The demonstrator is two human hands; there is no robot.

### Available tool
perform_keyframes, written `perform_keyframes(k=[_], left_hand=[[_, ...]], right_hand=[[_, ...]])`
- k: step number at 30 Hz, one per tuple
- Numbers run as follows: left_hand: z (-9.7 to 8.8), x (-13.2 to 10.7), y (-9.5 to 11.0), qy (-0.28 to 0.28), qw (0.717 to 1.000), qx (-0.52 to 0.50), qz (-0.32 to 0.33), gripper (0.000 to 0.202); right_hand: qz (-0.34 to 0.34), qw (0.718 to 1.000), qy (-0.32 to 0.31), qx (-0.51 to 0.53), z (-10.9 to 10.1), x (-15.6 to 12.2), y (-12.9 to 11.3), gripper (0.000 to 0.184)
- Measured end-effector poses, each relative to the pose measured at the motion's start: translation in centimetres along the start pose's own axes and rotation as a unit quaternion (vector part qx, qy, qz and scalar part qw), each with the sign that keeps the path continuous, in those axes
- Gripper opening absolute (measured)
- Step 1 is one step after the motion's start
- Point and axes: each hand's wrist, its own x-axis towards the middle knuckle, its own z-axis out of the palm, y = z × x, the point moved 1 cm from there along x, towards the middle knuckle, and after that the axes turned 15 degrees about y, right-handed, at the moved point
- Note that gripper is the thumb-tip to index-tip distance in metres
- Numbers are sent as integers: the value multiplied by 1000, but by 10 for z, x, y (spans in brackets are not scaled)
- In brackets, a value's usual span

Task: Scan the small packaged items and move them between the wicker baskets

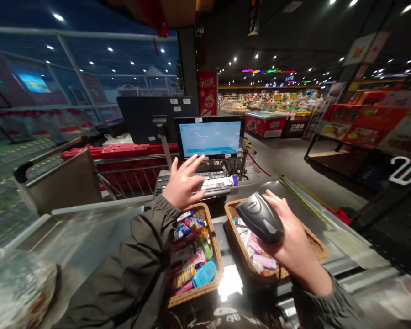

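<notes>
My left hand [185, 180] is above the keyboard [214, 189]. Its thumb and index finger pinch a slim white pack with a purple end [221, 183]; the other fingers are spread. What kind of product the pack is cannot be read. My right hand [291, 237] is wrapped round a black handheld barcode scanner [262, 218], held over the right wicker basket [317, 244]. Small colourful packets lie in that basket. Below my left hand and sleeve, the left wicker basket [214, 242] holds several packaged items, among them a blue one [204, 274].
A checkout monitor [210, 137] is lit behind the keyboard, with a dark second screen [147, 121] to its left. A metal counter [99, 242] runs along the left, with a clear plastic bag [18, 288] on it. Red crates [123, 151] stand beyond. Shop shelves are on the right.
</notes>
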Motion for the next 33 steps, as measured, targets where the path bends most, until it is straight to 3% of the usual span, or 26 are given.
perform_keyframes(k=[7, 16, 33], left_hand=[[-13, -9, -12, 7, 1000, 21, -2, 18], [-12, -13, -15, 6, 1000, 7, -4, 18], [-11, -32, -19, -25, 999, 2, -23, 19]], right_hand=[[-13, 1000, -11, 11, 11, 0, -17, 49], [-13, 999, -39, -1, 15, -7, -23, 58], [10, 998, -63, 15, 17, -12, -22, 57]])
